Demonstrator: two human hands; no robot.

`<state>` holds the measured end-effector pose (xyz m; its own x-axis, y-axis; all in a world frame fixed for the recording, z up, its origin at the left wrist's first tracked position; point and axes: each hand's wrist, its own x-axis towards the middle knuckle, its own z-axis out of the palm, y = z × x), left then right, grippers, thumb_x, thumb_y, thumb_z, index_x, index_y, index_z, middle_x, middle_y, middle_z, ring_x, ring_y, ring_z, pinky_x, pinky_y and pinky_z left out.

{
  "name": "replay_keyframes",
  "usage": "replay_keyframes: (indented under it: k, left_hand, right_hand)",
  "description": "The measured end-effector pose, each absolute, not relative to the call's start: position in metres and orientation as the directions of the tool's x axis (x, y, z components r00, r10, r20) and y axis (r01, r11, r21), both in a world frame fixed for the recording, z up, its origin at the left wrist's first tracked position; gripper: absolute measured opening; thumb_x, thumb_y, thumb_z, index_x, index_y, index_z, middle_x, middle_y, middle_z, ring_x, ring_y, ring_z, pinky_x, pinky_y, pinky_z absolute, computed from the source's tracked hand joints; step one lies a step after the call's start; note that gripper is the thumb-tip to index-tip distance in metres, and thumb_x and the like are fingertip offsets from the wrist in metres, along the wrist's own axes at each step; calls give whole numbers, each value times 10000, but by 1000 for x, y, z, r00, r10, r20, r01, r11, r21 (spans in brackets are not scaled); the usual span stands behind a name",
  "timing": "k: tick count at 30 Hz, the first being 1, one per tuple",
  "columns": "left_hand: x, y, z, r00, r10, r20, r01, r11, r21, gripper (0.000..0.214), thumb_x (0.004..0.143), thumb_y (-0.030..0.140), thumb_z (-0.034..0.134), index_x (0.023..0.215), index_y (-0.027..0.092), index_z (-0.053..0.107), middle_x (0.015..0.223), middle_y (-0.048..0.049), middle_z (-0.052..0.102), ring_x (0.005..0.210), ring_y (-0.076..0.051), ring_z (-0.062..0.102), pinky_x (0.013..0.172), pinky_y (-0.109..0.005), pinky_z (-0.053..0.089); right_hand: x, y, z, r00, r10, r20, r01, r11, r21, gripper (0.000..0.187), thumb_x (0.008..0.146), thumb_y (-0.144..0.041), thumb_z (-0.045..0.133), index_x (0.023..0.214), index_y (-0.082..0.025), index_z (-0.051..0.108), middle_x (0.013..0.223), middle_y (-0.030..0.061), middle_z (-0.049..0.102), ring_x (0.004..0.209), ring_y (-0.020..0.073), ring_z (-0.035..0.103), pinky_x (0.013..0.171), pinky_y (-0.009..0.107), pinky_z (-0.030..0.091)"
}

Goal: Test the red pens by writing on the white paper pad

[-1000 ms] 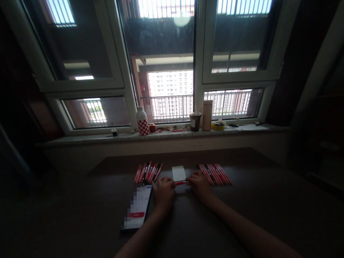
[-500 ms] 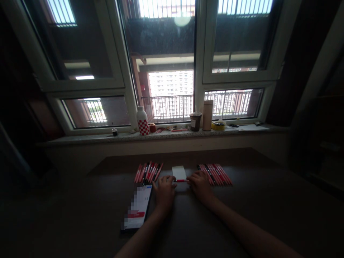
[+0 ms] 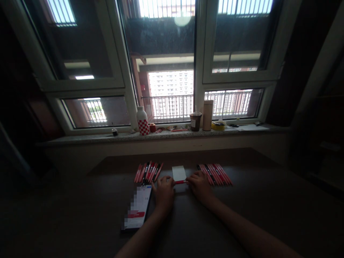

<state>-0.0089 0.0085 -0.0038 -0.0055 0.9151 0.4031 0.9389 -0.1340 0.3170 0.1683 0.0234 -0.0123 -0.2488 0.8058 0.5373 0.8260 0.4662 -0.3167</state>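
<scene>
One red pen (image 3: 180, 182) spans the left hand (image 3: 165, 190) and right hand (image 3: 200, 185), each pinching an end, at six o'clock from the white paper square (image 3: 178, 173). Swinging toward two o'clock, the right hand could scatter the adjacent pen row (image 3: 217, 174); a loose pinch might drop the red pen.

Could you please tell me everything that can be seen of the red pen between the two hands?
The red pen is slim and straight, with a pale band towards its right end; it looks like plastic. It lies crosswise, nearly level, just nearer than the white paper. The left hand and right hand hold its ends, hiding both tips. Whether it touches the table is unclear.
</scene>
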Motion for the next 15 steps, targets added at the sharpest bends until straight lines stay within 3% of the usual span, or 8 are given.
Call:
replay_keyframes:
  k: [8,15]
  left_hand:
    - [-8,8,-3,4,914,405,916,-166,366,205,869,299,485,1008,317,636,1163,-16,607,1117,-244,487,1048,-599,189]
    - [-8,6,-1,-1,920,393,920,-154,361,149,840,247,520,931,283,633,1124,-16,606,1110,-225,493,1062,-560,187]
  right_hand:
    - [168,24,-13,-241,818,522,836,448,-318,160,877,-232,579,968,-289,698,929,11,694,1023,228,470,931,385,249]
    - [168,23,-13,-249,822,512,845,443,-300,157,878,-245,583,982,-286,694,941,9,692,1028,229,467,934,378,246]
